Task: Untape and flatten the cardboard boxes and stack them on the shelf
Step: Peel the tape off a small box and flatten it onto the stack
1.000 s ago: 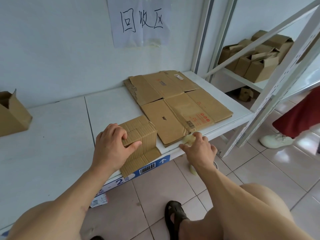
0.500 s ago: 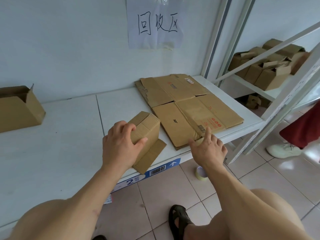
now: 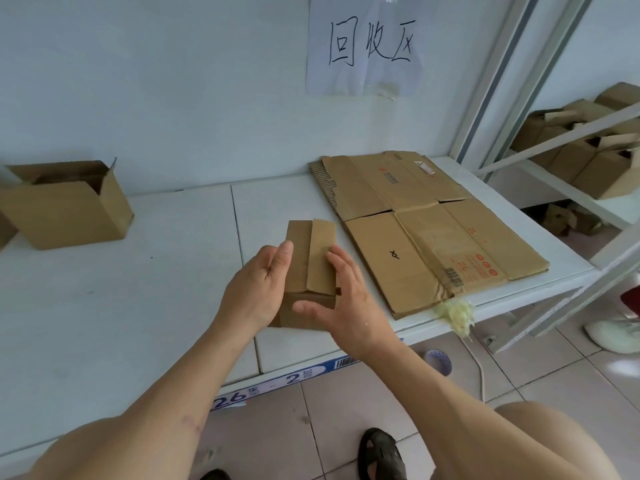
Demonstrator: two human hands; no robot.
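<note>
So the small brown cardboard box (image 3: 310,268) sat on the white shelf (image 3: 166,271), sandwiched between both hands. The left hand (image 3: 258,292) lay flat against its left side with straight, relaxed fingers (image 3: 282,258), not gripping anything. The right hand (image 3: 349,303) did the same on the right side, fingers stretched along the top flap and thumb across the front face. Just right of the right fingers lay the flattened brown cardboard sheets (image 3: 426,230). Well off left of the left fingers stood an open brown cardboard box (image 3: 69,206).

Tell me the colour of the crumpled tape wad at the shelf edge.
Pale yellowish-green tape wad, head view.
</note>
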